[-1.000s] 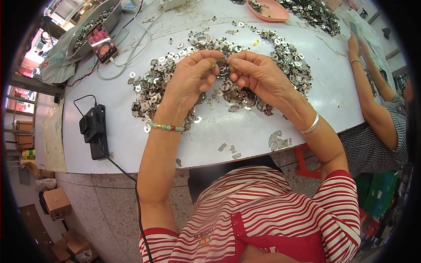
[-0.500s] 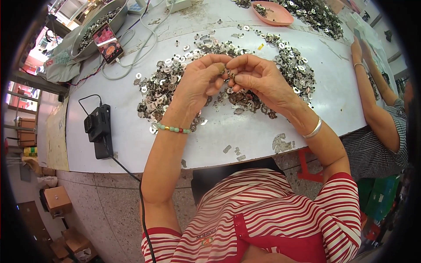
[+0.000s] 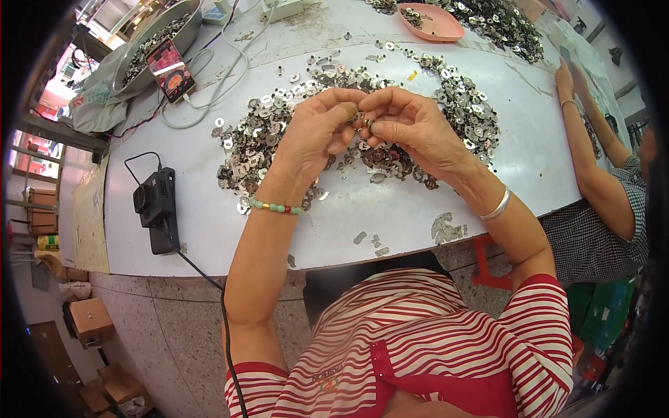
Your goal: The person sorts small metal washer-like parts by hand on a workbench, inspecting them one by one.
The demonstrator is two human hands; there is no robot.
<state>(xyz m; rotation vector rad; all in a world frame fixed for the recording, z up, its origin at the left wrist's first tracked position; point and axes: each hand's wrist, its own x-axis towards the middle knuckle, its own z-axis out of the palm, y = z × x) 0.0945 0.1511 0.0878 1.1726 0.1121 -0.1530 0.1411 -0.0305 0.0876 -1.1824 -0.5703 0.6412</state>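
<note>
Metal pieces (image 3: 360, 119) | left hand (image 3: 315, 129), right hand (image 3: 417, 127) both pinching, twelve o'clock over desk (image 3: 331, 230) | light, steady pinch suits such small parts

Metal pieces (image 3: 468, 115) at twelve o'clock are silvery grey, on a bluish-white table (image 3: 209, 226). The dish (image 3: 442, 29) at one is salmon pink. At six, the shirt (image 3: 432, 320) is red-and-cream striped. At nine, the bead bracelet (image 3: 272, 207) mixes pale green, red and gold; at three, a co-worker's clothing (image 3: 589, 240) is checked black and white.
</note>
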